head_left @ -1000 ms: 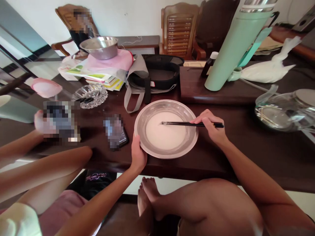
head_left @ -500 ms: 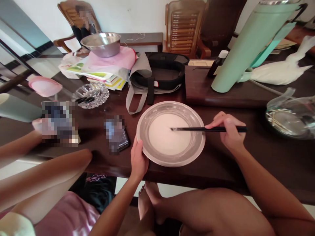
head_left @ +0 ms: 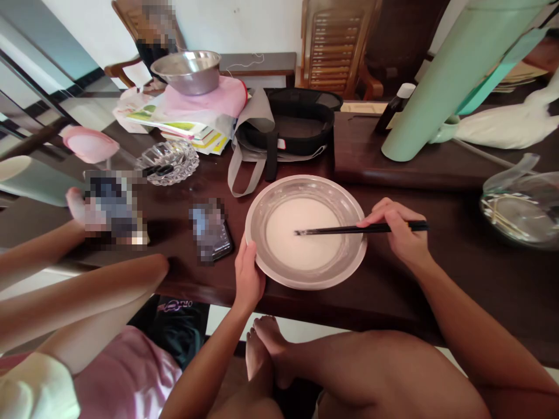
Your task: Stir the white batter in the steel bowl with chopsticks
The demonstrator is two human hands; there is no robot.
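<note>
Left hand [head_left: 250, 276]: holding the metal bowl [head_left: 347, 256] by its left rim, just like a second ago.
Right hand [head_left: 404, 238]: closed around the black chopsticks [head_left: 332, 230], with a fingertip near the bowl's right rim.
Chopstick tips: in the white mix [head_left: 301, 253], a bit left of the middle; half a second ago they were closer to the middle, so they have slid left.
Bowl place: on the dark wooden surface [head_left: 441, 297], near the front edge.
Phone [head_left: 212, 230]: lying left of the bowl, not touching it, screen blurred.
Black bag [head_left: 301, 139]: behind the bowl, a gray strap [head_left: 243, 174] looping down in front.
Glass dish [head_left: 180, 169]: behind the phone, with something black in it.
Green flask [head_left: 449, 81]: back on the right; its shiny top showed a second ago, but now the view cuts it off.
Person at left [head_left: 82, 294]: holding something blurred, same as before.
</note>
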